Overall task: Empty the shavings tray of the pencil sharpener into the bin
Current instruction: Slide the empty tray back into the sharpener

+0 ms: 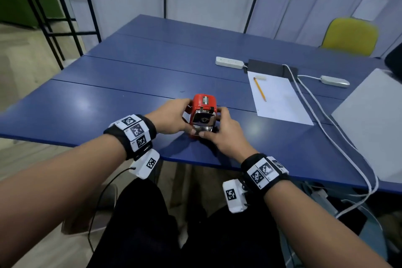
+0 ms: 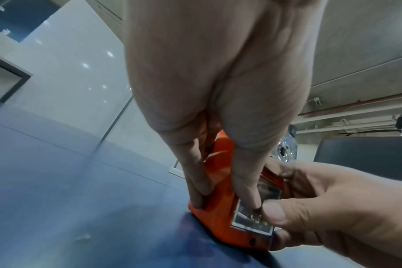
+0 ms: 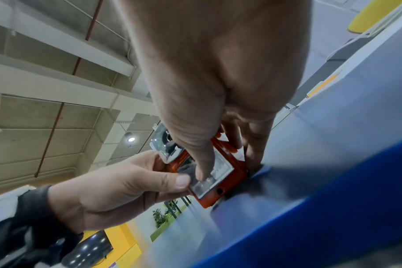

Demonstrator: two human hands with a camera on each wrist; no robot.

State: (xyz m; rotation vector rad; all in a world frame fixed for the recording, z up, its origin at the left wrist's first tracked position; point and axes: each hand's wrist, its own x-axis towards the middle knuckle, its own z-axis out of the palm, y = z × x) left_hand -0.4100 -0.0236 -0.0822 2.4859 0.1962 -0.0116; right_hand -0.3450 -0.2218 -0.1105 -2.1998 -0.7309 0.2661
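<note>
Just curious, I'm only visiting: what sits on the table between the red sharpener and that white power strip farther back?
Nothing: in the head view, bare blue table runs from the sharpener to the power strip.

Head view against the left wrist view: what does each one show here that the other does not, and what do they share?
Only the head view shows the sheet of paper with the pencil lying on it, the white power strip, the yellow chair and the sharpener's top label. Only the left wrist view shows the clear shavings tray low in the sharpener's front, with both thumbs on it. Both show the red pencil sharpener on the blue table, held by the left hand and the right hand. No bin appears in either.
</note>
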